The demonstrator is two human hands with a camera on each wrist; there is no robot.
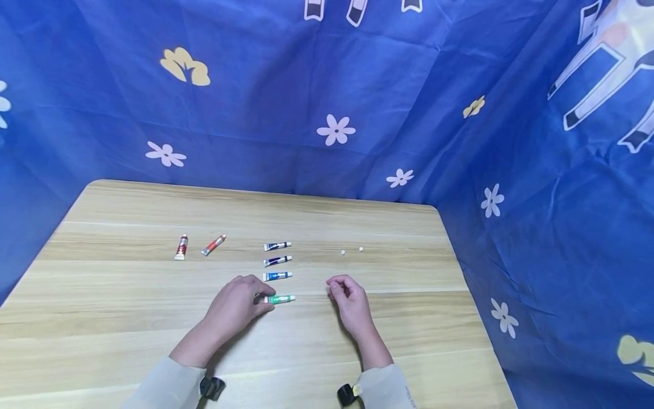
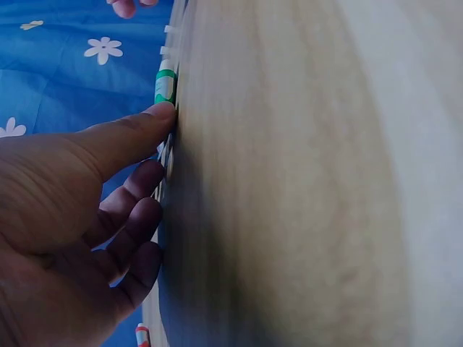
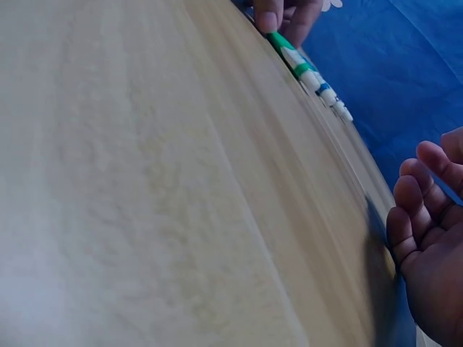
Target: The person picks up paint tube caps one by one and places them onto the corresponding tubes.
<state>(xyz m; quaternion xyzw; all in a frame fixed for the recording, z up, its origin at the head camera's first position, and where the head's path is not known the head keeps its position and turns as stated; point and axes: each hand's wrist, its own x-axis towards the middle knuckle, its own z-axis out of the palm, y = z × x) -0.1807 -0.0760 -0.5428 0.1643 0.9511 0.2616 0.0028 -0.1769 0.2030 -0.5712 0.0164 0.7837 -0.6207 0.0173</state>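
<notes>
A green paint tube (image 1: 283, 299) lies flat on the table, its white cap pointing right. My left hand (image 1: 236, 304) pinches its crimped end between thumb and index finger. In the left wrist view the thumb (image 2: 141, 130) presses by the tube's green end, other fingers loosely bent. My right hand (image 1: 351, 304) hovers just above the table, right of the tube, with loosely curled fingers; nothing shows in it in the right wrist view. Beyond the green tube, a blue tube (image 1: 277, 276) and two dark blue-purple tubes (image 1: 277, 261) lie in a column.
At the left lie a dark red paint tube (image 1: 181, 247) and an orange-red tube (image 1: 213, 245). Two tiny white pieces (image 1: 343, 252) rest beyond my right hand. Blue patterned cloth (image 1: 286, 113) hangs behind and beside the wooden table (image 1: 128, 295).
</notes>
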